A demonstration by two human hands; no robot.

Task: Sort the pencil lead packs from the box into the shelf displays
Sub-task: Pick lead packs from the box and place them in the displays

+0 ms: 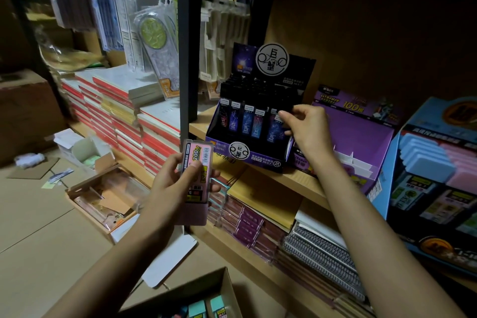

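Note:
My left hand [171,183] grips a stack of flat lead packs [197,168], the top one pink with a barcode. My right hand [308,128] reaches into the black constellation display [260,160] on the wooden shelf, fingertips pinching a dark blue lead pack [275,129] at the right end of its front row. Several similar slim packs stand upright in that row. The cardboard box [204,289] sits at the bottom edge, with teal and pink packs [206,307] inside.
A purple display [361,124] with white dividers stands right of the black one, and a blue display [433,181] with pink and blue packs at far right. Notebooks fill the lower shelf [258,214]. A black shelf post [188,41] rises at centre. Open boxes lie on the floor [103,196].

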